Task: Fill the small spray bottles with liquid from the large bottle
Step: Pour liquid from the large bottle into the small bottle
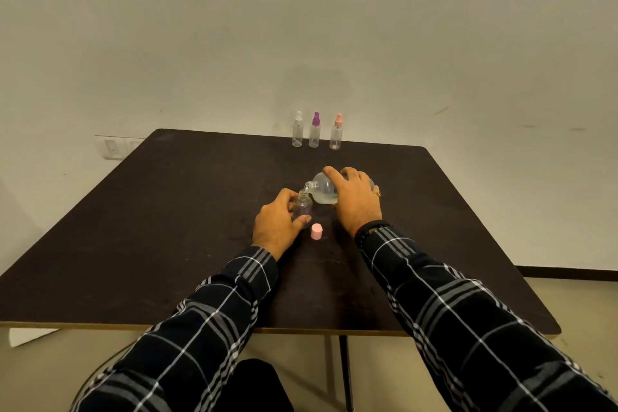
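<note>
Fingers (337,174) over tipped large bottle (321,191), mouth above small bottle (303,207) (uncapped)

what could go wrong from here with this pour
1. The right hand tilts the large bottle with its mouth just beside the narrow neck of the small bottle held in the left hand. There is no funnel, so liquid may miss and run onto the table.
2. The pink cap lies close between the hands and could get knocked away or wet.
</note>
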